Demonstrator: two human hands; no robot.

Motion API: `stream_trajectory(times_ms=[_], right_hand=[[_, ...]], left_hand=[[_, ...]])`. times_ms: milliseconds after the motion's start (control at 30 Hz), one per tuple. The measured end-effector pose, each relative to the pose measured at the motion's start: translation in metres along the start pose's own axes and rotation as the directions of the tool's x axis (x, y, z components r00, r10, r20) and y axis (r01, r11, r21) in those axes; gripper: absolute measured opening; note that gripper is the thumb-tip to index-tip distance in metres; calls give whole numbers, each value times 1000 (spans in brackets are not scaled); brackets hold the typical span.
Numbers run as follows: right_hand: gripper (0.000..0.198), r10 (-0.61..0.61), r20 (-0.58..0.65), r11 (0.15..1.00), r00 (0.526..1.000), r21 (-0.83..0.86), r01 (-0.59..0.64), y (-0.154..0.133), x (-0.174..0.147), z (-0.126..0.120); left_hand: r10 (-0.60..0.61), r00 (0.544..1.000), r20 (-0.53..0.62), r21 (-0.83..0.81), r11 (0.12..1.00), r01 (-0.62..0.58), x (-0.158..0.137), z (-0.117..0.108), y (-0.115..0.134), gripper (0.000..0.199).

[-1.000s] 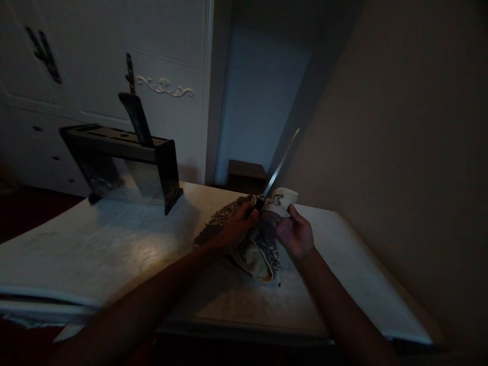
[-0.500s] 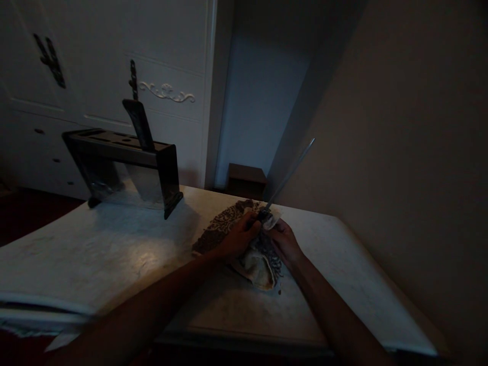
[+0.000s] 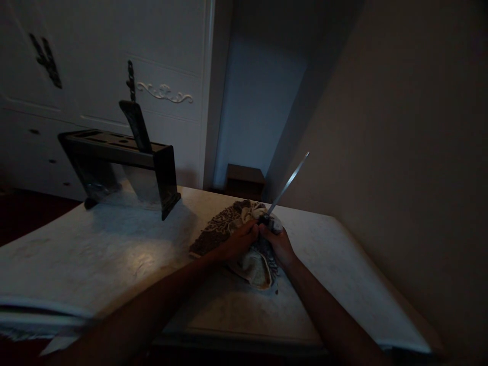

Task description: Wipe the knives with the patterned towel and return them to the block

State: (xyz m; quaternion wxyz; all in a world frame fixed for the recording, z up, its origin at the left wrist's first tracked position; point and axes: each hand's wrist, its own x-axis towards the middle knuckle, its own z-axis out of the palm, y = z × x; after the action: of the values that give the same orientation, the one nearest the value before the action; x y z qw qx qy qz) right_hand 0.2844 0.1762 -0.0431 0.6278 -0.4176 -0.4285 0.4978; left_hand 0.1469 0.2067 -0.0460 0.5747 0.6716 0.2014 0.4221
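A sharpening steel with a thin metal rod and a dark handle points up and away to the right. My left hand is closed around its handle, most of which the fingers hide. On the other side, my right hand is closed on a fold of the brown-and-cream patterned cloth, pressed against the handle near the base of the rod. Both thumbs sit close together there. The rest of the cloth lies bunched on the white table under my hands, with a pale fold nearest me.
A black knife block with clear sides stands at the left on the white table. One black-handled knife is in it. Behind are a white wardrobe and a small brown cabinet; a wall runs along the right.
The rod has tilted, its tip lower and slightly left. My right hand has drawn in against the handle with the cloth, its thumb now beside my left thumb.
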Motion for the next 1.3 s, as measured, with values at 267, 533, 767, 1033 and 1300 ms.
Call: stream_trajectory(times_ms=[267,533,767,1033,1300], right_hand=[[23,-233,-86,964,969,-153,219,-3,9,0],[23,-334,-245,930,910,-243,275,-8,16,-5],[29,-316,-323,938,892,-247,243,-17,19,-11],[35,-264,-266,953,927,-223,208,-9,17,-5],[36,-176,-211,978,962,-146,147,-11,13,-1]], left_hand=[[96,994,-52,174,981,-85,4,12,0,41],[109,962,-252,526,849,42,-1,5,13,43],[138,951,-278,494,869,18,0,-6,11,33],[242,963,-119,633,766,-114,-2,-3,9,31],[174,980,100,698,689,-193,-5,-2,8,45]])
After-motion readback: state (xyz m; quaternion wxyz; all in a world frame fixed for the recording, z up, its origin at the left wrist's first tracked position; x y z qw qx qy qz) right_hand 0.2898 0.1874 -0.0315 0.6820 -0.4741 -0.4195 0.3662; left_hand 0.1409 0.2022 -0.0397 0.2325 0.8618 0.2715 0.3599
